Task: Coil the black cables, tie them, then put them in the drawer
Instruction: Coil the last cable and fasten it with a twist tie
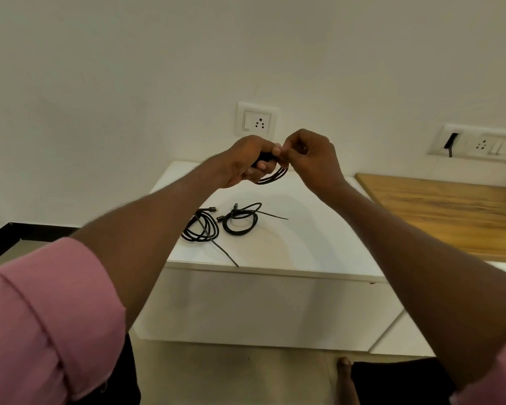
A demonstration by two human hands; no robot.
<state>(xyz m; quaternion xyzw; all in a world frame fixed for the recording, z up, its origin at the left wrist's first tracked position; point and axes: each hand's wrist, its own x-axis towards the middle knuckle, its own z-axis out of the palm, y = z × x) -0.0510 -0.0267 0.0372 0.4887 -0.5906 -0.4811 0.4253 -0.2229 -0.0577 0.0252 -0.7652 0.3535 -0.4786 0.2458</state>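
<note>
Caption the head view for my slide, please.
Both hands hold a coiled black cable above two coils on the white cabinet.

Soft even indoor light, faint shadows, mild blur, wide-angle bending at the edges

Black cables [237, 220], white cabinet [304, 229] (pink sleeve [47, 317]).

white cabinet top [304, 229], two coiled black cables [200, 228] [241, 220] lying side by side, each with a cable tie
</note>
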